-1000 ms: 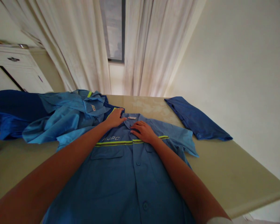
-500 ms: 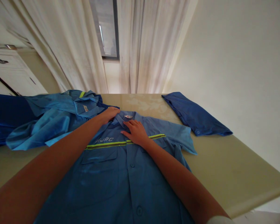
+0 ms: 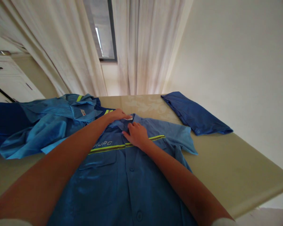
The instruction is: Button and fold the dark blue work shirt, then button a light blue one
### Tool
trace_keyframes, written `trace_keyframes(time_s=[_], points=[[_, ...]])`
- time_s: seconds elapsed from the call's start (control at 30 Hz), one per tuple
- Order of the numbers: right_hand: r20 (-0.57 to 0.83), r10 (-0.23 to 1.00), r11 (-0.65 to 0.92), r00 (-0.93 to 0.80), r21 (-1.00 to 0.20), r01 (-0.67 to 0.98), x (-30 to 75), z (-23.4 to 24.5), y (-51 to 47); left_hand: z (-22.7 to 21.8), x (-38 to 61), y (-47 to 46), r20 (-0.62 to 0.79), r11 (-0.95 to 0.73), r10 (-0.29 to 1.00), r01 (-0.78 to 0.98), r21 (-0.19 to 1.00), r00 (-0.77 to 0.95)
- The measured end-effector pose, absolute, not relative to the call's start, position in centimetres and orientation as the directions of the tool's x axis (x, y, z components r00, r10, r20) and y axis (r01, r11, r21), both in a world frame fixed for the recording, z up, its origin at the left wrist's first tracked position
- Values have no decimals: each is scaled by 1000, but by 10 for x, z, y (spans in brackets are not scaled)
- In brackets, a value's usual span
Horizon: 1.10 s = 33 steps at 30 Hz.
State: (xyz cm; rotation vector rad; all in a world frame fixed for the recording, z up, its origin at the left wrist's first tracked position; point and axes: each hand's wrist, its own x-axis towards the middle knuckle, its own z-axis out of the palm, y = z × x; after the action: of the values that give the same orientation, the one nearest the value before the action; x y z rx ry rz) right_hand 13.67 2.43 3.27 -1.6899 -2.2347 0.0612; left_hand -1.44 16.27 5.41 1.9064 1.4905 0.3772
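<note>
A blue work shirt (image 3: 122, 175) with a yellow-green chest stripe lies front up, buttoned, on the beige table (image 3: 226, 169), collar away from me. My left hand (image 3: 116, 115) rests on the shirt's collar, its fingers reaching over the white neck label. My right hand (image 3: 136, 135) presses on the placket just below the collar, fingers curled toward it. Whether either hand pinches the cloth I cannot tell.
A heap of lighter blue shirts (image 3: 49, 122) lies at the left of the table, over darker blue cloth (image 3: 4, 122). A folded dark blue garment (image 3: 195, 114) lies at the back right. White curtains (image 3: 141, 47), a window and a white cabinet (image 3: 9, 84) stand behind.
My left hand has slid right along the collar to the neck label. My right hand has curled in closer under the collar. The view has drifted slightly.
</note>
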Motion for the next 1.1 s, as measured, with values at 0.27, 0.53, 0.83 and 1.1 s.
trace_keyframes(time_s=[0.27,0.53,0.83,1.1], points=[[298,937,271,-184,-282,920,119,52,19,111,-2,194,197,-471,882,773,425,429],[282,935,304,-214,-328,895,148,5,61,112,-93,119,263,-255,949,911,325,172],[381,813,559,-441,-295,775,126,30,-20,45,-253,-33,68,51,996,981,188,-65],[262,825,565,-500,-365,740,127,2,-39,32,-259,-38,-19,265,961,893,364,-277]])
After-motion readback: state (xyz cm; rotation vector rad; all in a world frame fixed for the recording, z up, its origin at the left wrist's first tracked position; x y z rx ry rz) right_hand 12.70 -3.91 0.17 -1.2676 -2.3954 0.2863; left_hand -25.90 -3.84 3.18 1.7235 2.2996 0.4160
